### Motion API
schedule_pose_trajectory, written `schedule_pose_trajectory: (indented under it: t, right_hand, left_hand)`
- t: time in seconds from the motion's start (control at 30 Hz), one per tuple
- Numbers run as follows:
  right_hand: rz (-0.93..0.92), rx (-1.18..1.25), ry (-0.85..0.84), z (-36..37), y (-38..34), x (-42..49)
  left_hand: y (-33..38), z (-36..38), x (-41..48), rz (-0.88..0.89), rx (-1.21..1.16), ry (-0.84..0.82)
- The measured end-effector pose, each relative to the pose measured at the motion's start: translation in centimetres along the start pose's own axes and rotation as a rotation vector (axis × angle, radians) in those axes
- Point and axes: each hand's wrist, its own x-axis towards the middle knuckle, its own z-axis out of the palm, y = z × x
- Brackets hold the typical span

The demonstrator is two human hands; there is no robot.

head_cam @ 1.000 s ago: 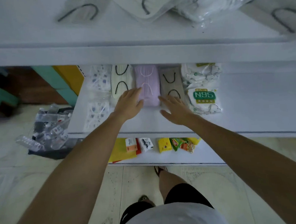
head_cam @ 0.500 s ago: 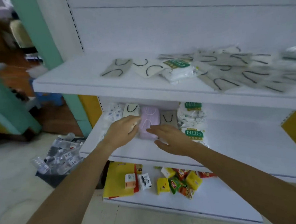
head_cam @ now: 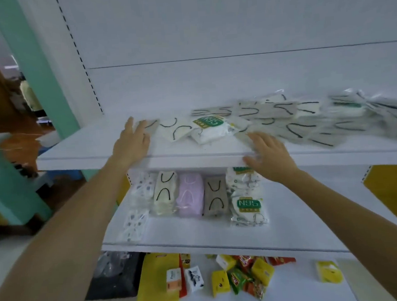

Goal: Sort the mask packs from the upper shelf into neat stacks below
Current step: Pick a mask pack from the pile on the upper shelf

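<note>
Mask packs (head_cam: 292, 129) scattered on upper shelf (head_cam: 82, 146). Left hand (head_cam: 131, 141) spread, fingertips on end pack (head_cam: 149, 128); right hand (head_cam: 269, 157) spread at shelf edge, empty. Packs likely light, limp, slippery: pinch an edge.

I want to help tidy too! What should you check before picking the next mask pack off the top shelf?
1. Left hand free: ok, open, fingers over the grey pack.
2. Right hand free: ok, open at the front edge of the upper shelf.
3. Matching place below: ok, a grey stack lies between the purple stack and the N95 stack.
4. Row below tidy: ok, stacks side by side.
5. Grey pack free to lift: cannot tell whether the cream pack overlaps it.
</note>
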Motion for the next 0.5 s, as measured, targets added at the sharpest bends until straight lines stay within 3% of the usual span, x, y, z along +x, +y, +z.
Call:
schedule_pose_trajectory:
  t: [0.1,0.17,0.33,0.5]
  right_hand:
    - [0.062,-0.126,-0.126,0.0,1.8,-0.2]
    - [0.053,-0.158,-0.135,-0.4,2.4,-0.3]
    - [0.028,-0.168,-0.12,-1.0,2.6,-0.1]
    - [-0.022,-0.076,-0.149,-1.1,1.5,1.1]
  left_hand:
    - [-1.1,1.0,2.6,-0.2,0.013,-0.183]
    - [-2.0,1.5,4.2,-0.238,0.073,-0.248]
    - [-1.0,0.7,6.4,-0.267,-0.039,-0.181]
    - [-0.3,0.3,7.5,-0.341,-0.102,-0.245]
